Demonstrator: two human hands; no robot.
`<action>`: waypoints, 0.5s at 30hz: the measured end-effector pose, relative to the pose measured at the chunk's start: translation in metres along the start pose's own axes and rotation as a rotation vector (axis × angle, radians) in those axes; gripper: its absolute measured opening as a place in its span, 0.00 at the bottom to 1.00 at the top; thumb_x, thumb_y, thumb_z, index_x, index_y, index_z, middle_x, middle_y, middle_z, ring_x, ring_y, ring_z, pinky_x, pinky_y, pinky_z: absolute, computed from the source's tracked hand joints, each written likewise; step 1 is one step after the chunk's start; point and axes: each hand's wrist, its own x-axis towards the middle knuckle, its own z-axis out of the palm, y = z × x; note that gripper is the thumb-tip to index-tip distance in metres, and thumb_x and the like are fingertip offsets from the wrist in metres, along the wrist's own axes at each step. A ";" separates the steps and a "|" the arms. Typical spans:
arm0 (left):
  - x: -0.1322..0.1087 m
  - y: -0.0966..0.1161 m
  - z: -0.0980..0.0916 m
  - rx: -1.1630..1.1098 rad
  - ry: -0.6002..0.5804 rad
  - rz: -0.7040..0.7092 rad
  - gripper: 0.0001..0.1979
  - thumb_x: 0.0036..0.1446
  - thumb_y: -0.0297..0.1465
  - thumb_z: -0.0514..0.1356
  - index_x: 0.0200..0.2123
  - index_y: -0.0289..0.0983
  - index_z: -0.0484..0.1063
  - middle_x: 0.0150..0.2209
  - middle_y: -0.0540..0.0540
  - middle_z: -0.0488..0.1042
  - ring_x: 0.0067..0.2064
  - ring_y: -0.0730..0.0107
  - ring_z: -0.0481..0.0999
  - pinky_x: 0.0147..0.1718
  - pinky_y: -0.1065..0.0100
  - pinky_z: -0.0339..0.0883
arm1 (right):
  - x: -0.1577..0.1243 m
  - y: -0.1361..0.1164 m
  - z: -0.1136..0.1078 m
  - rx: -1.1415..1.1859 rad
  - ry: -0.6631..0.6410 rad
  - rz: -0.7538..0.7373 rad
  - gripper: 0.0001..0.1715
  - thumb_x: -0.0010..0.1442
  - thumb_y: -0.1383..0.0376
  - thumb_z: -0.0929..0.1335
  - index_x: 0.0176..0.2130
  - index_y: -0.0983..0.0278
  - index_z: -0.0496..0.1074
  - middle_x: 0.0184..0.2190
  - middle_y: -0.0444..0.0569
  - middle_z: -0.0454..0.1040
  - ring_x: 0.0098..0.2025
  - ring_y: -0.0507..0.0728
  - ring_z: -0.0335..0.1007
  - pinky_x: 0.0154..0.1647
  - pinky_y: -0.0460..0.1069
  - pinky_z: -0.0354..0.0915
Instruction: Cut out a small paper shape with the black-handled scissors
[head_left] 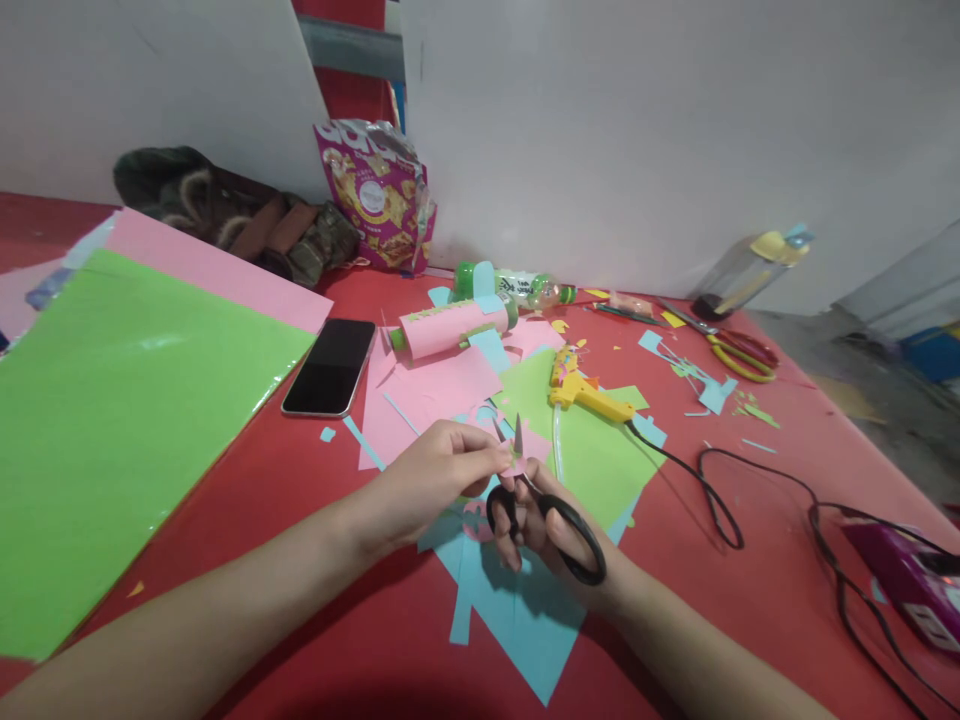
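My right hand [541, 528] grips black-handled scissors [551, 525], blades pointing up and slightly apart near the middle of the red table [315, 560]. My left hand [439, 482] pinches a small pink paper piece [517, 464] between its fingertips, right at the scissor blades. Under both hands lie light blue paper scraps [517, 625] and pink and green sheets. A yellow glue gun [586, 395] rests just beyond my hands on a green sheet [592, 455].
Large green [112, 420] and pink sheets cover the left side. A black phone [330, 366] lies beside them. A pink-wrapped bottle [454, 325], a snack bag [379, 195], red-yellow scissors [739, 352], a black cord [757, 490] and a purple device [911, 580] sit around.
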 end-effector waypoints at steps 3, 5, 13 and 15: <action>0.000 -0.001 0.001 -0.033 0.016 -0.012 0.13 0.47 0.35 0.55 0.16 0.33 0.62 0.15 0.56 0.52 0.20 0.80 0.50 0.19 0.74 0.46 | 0.000 0.001 -0.001 -0.019 0.009 -0.007 0.24 0.48 0.47 0.65 0.31 0.61 0.52 0.26 0.41 0.60 0.21 0.48 0.57 0.24 0.46 0.54; 0.000 0.000 0.003 -0.058 0.032 -0.022 0.13 0.47 0.35 0.55 0.16 0.33 0.62 0.15 0.55 0.53 0.19 0.80 0.50 0.19 0.74 0.46 | 0.000 0.002 -0.002 -0.037 0.021 -0.024 0.24 0.48 0.47 0.65 0.31 0.61 0.52 0.27 0.41 0.60 0.22 0.48 0.57 0.23 0.46 0.54; 0.000 -0.003 0.005 -0.088 0.046 -0.010 0.13 0.47 0.33 0.55 0.16 0.34 0.62 0.14 0.56 0.50 0.18 0.80 0.49 0.18 0.74 0.46 | -0.001 0.002 0.000 -0.106 0.079 -0.042 0.24 0.48 0.48 0.65 0.32 0.60 0.52 0.26 0.41 0.59 0.22 0.48 0.57 0.25 0.46 0.55; 0.001 -0.003 0.005 -0.083 0.048 -0.011 0.13 0.47 0.33 0.55 0.16 0.34 0.62 0.14 0.56 0.50 0.18 0.80 0.50 0.18 0.74 0.46 | -0.001 0.002 0.000 -0.106 0.083 -0.049 0.24 0.48 0.48 0.66 0.32 0.60 0.52 0.26 0.41 0.59 0.22 0.47 0.57 0.24 0.46 0.55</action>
